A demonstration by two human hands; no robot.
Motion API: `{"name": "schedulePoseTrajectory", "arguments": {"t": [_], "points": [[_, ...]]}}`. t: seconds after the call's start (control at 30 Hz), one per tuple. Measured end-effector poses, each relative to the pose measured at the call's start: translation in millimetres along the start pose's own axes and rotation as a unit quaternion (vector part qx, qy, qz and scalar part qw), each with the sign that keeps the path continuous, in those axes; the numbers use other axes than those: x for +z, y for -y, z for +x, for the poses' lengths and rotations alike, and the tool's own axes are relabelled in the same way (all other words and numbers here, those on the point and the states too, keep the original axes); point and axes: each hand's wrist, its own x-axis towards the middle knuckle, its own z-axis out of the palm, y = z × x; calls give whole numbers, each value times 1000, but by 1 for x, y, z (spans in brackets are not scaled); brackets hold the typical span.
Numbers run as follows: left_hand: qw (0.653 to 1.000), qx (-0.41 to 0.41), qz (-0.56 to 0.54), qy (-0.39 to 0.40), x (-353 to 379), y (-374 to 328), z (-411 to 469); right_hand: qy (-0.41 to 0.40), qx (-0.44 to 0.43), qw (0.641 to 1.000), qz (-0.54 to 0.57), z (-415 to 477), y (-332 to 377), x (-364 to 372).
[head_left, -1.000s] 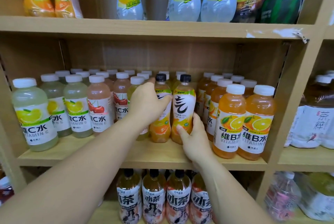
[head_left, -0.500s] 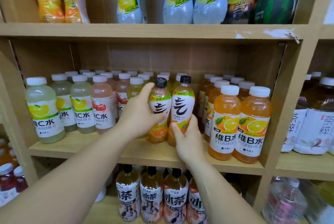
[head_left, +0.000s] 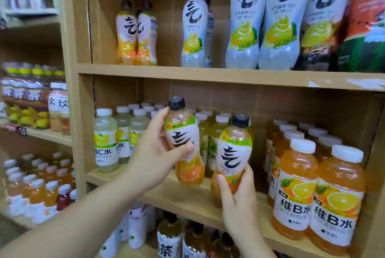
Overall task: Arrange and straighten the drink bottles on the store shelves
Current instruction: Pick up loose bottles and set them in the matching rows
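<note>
Orange bottle (head_left: 189,171) in left hand (head_left: 152,160), twin (head_left: 233,153) in right hand (head_left: 237,201); vitamin bottles (head_left: 295,191) flank

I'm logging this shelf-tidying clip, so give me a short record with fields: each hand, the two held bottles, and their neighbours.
Left hand: grips the left black-capped bottle around its middle, tilted.
Right hand: holds the right black-capped bottle near its base, at the front edge of the middle shelf.
Heights: the first bottle is held higher than the second.
Right neighbours: white-capped orange bottles.
Left neighbours: white-capped pale yellow bottles.
Upper shelf: two matching orange bottles stand at its left.
</note>
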Motion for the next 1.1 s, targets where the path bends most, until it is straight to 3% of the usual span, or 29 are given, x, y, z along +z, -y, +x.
{"name": "schedulePoseTrajectory", "arguments": {"t": [0.4,0.67,0.87,1.1], "points": [[986,140,25,-88,-121,-97,61,90,-160,982,53,24,146,12],[979,179,33,-88,-220,-127,165,45,-225,967,107,85,256,57],[988,135,71,-20,-254,-113,241,43,-196,977,69,143,311,107],[991,92,92,30,-255,-82,286,52,-126,991,14,185,314,169]]}}
